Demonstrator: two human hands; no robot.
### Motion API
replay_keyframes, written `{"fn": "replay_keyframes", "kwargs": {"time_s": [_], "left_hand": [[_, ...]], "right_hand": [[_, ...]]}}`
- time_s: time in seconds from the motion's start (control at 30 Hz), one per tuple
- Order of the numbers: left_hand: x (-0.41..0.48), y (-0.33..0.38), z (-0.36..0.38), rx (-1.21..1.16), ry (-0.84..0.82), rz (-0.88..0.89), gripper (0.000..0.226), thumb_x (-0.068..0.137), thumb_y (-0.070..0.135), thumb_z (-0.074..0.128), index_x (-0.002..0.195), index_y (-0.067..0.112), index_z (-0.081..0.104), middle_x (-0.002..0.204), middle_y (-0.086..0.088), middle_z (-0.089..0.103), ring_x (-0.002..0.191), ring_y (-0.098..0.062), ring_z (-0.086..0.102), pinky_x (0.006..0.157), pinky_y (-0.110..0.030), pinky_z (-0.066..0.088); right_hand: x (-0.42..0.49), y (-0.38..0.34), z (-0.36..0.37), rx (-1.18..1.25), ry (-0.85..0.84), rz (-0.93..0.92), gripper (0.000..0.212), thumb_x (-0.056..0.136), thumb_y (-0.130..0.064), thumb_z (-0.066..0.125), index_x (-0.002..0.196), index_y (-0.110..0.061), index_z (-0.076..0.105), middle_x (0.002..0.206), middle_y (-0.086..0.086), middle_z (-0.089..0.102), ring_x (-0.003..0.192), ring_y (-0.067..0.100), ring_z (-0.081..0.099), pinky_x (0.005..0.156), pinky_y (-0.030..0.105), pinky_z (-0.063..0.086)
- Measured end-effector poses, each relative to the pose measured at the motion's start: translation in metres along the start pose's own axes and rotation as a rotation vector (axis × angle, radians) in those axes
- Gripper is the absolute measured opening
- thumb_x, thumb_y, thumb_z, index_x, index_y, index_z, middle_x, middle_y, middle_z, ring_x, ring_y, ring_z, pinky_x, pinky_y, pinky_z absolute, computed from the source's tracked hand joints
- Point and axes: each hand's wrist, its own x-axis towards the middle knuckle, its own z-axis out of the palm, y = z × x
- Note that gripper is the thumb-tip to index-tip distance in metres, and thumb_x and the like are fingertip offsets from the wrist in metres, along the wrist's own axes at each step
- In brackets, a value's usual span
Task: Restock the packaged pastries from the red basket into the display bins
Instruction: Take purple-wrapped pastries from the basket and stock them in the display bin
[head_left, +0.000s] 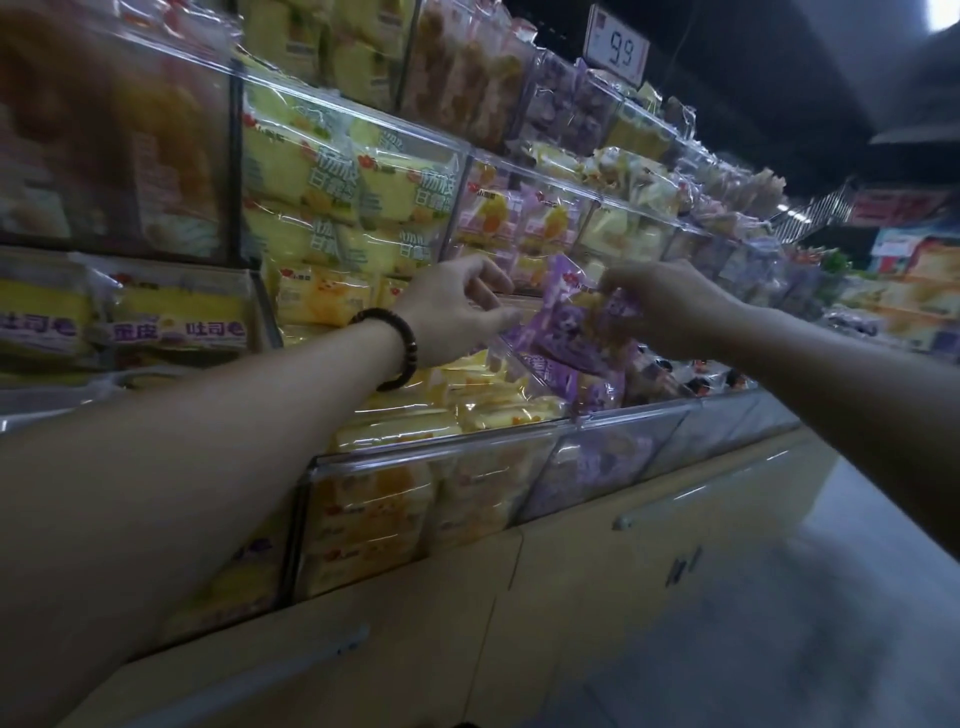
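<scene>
Currently pinches purple pastry packet (569, 325) in right grip (670, 306), left grip (460, 306) at its edge, hold unclear; next, lower into purple-packet bin (613, 460).

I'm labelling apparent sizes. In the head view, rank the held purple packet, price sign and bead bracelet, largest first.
1. purple packet
2. price sign and bead bracelet span about alike; the sign hangs farther off, so they stay unranked.

Purple packet (571, 325) partly hidden by right fingers (618, 285), far bins (727, 187) blurred
</scene>
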Motion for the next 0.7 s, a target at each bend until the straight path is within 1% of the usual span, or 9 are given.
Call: {"fn": "replay_keyframes", "kwargs": {"time_s": [0.07,0.17,0.2,0.3,0.4,0.47,0.57,0.63,0.7], "left_hand": [[0.001,-0.002,0.002,-0.011,-0.059,-0.003,0.037,0.090,0.037,0.081,0.121,0.028,0.063,0.100,0.008,0.073,0.090,-0.012,0.073,0.076,-0.036,0.063],[0.001,-0.002,0.003,-0.001,-0.137,-0.002,0.053,0.088,0.038,0.082,0.135,0.030,0.058,0.104,0.009,0.073,0.090,-0.007,0.071,0.074,-0.027,0.059],[0.002,-0.002,0.004,0.019,-0.157,0.011,0.057,0.088,0.038,0.082,0.138,0.032,0.056,0.105,0.010,0.073,0.091,-0.006,0.071,0.076,-0.027,0.060],[0.005,-0.003,0.009,0.045,-0.194,0.054,0.062,0.087,0.037,0.083,0.142,0.039,0.054,0.108,0.012,0.071,0.096,-0.006,0.069,0.089,-0.036,0.061],[0.006,-0.004,0.011,0.090,-0.217,0.063,0.064,0.086,0.038,0.084,0.143,0.045,0.054,0.112,0.011,0.066,0.099,-0.007,0.067,0.082,-0.030,0.060],[0.007,-0.006,0.010,0.140,-0.246,0.037,0.067,0.085,0.041,0.085,0.144,0.045,0.052,0.112,0.011,0.065,0.097,-0.006,0.067,0.074,-0.023,0.055],[0.009,-0.011,0.010,0.231,-0.242,0.017,0.059,0.088,0.047,0.081,0.142,0.041,0.058,0.111,0.014,0.062,0.098,-0.003,0.063,0.072,-0.020,0.049],[0.010,-0.010,0.010,0.272,-0.254,0.022,0.050,0.089,0.052,0.077,0.135,0.039,0.063,0.113,0.015,0.061,0.103,-0.005,0.062,0.079,-0.023,0.050],[0.011,-0.008,0.011,0.293,-0.277,0.035,0.044,0.090,0.051,0.076,0.131,0.037,0.065,0.112,0.016,0.060,0.104,-0.005,0.060,0.082,-0.025,0.050]], "right_hand": [[0.005,0.001,0.007,0.010,-0.035,0.027,0.034,0.090,-0.036,0.081,0.119,-0.024,0.068,0.112,0.007,0.068,0.096,0.026,0.061,0.079,0.034,0.043],[0.007,0.007,0.008,-0.007,-0.093,0.059,0.032,0.091,-0.033,0.080,0.118,-0.023,0.069,0.116,0.006,0.067,0.101,0.025,0.062,0.082,0.036,0.045],[0.007,0.008,0.009,-0.027,-0.100,0.048,0.030,0.090,-0.033,0.080,0.117,-0.024,0.070,0.116,0.006,0.068,0.101,0.025,0.062,0.082,0.036,0.046],[0.007,-0.005,0.016,-0.034,-0.122,-0.014,0.025,0.091,-0.033,0.080,0.114,-0.029,0.071,0.112,0.000,0.069,0.101,0.022,0.064,0.083,0.038,0.051],[0.017,-0.026,0.032,-0.073,-0.165,-0.069,0.029,0.085,-0.039,0.083,0.110,-0.041,0.070,0.109,-0.006,0.071,0.100,0.021,0.066,0.089,0.046,0.057],[0.023,-0.033,0.039,-0.105,-0.223,-0.071,0.031,0.081,-0.042,0.086,0.108,-0.042,0.071,0.104,-0.007,0.071,0.098,0.022,0.066,0.089,0.047,0.058],[0.022,-0.040,0.050,-0.138,-0.262,-0.064,0.028,0.081,-0.041,0.087,0.105,-0.043,0.072,0.099,-0.007,0.068,0.094,0.022,0.065,0.085,0.041,0.057],[0.018,-0.044,0.062,-0.154,-0.240,-0.042,0.026,0.083,-0.036,0.085,0.103,-0.045,0.071,0.102,-0.008,0.068,0.094,0.021,0.068,0.081,0.037,0.056],[0.017,-0.043,0.073,-0.146,-0.207,-0.023,0.030,0.084,-0.033,0.084,0.112,-0.039,0.074,0.113,-0.004,0.072,0.106,0.023,0.067,0.090,0.040,0.056]]}}
